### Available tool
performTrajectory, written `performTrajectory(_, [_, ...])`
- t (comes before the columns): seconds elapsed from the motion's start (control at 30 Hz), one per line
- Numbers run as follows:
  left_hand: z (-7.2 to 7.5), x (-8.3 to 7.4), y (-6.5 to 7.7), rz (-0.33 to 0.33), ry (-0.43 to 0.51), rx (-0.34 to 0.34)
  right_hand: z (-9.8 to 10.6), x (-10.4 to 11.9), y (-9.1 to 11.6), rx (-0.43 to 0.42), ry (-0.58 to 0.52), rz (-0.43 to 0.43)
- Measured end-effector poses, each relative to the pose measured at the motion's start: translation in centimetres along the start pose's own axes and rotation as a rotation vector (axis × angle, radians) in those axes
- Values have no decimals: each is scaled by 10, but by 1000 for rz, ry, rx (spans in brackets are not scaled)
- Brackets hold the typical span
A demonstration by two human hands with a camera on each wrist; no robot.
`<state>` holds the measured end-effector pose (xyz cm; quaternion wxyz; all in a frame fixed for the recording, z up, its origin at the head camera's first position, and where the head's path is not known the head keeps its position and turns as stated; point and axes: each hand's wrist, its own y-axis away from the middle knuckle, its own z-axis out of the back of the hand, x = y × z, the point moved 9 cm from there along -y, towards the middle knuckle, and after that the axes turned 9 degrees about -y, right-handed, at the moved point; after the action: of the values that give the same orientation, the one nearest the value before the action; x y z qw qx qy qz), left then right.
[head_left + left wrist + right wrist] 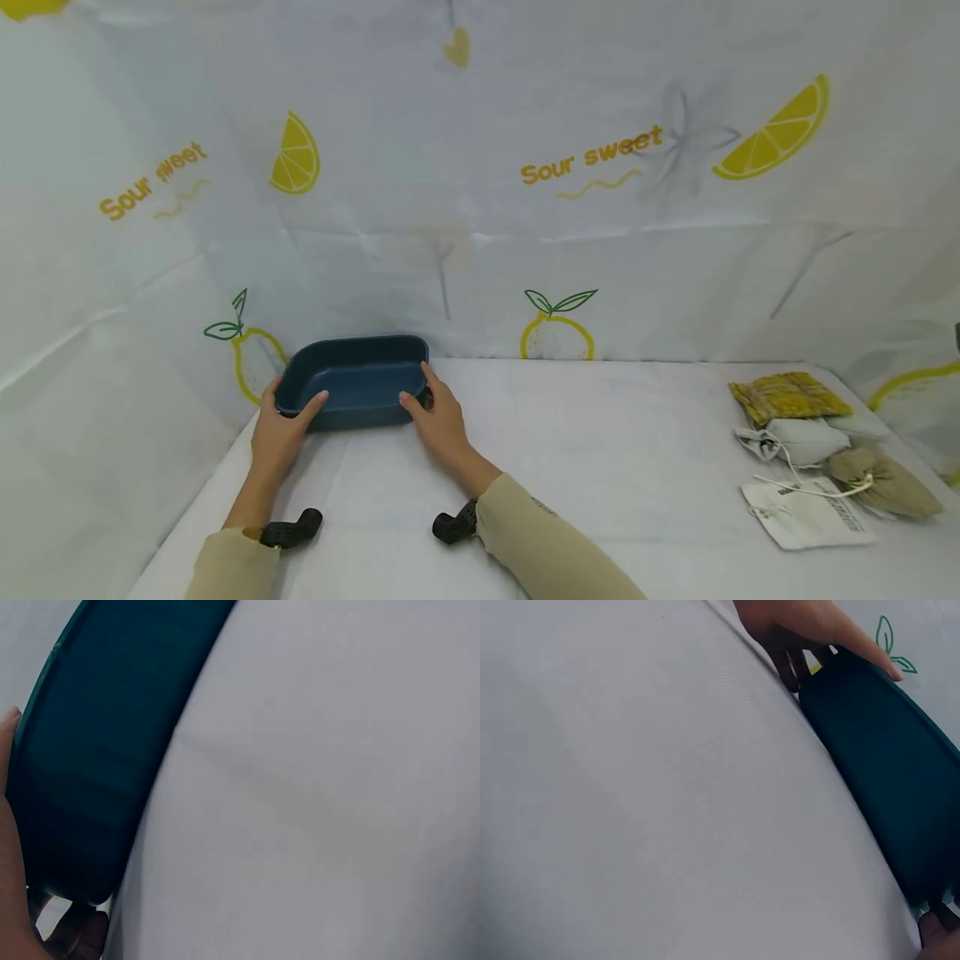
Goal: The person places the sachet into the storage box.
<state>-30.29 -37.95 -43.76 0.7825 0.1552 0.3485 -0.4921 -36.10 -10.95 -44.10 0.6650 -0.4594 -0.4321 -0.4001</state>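
A dark blue rectangular dish (352,383) with rounded corners and raised walls is at the back left of the white table, near the wall cloth. My left hand (279,429) grips its left end, thumb over the near rim and fingers around the outside. At the opposite end, my right hand (442,417) holds the dish the same way, its thumb on the rim. In the left wrist view the dish's outer wall (97,750) fills the upper left. The right wrist view has the long near wall (885,780) between both hands. Fingers under the dish are partly hidden.
On the right of the table (600,467) lie a yellow patterned packet (791,396), a grey drawstring pouch (806,440), a brown drawstring pouch (888,483) and a flat white pouch with print (806,512). White cloth with lemon prints (480,208) hangs behind and to the left.
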Motion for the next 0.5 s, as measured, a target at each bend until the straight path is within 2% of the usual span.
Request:
performTrajectory(0.17, [-17,-17,8,-35,-7,12,28,-2,9,-48,15,25])
performTrajectory(0.33, [-36,-33,15,-82,-6,57,59,-6,19,-104,37,41])
performTrajectory(0.5, [-50,-51,21,-135,37,89,83,-9,26,-108,65,31])
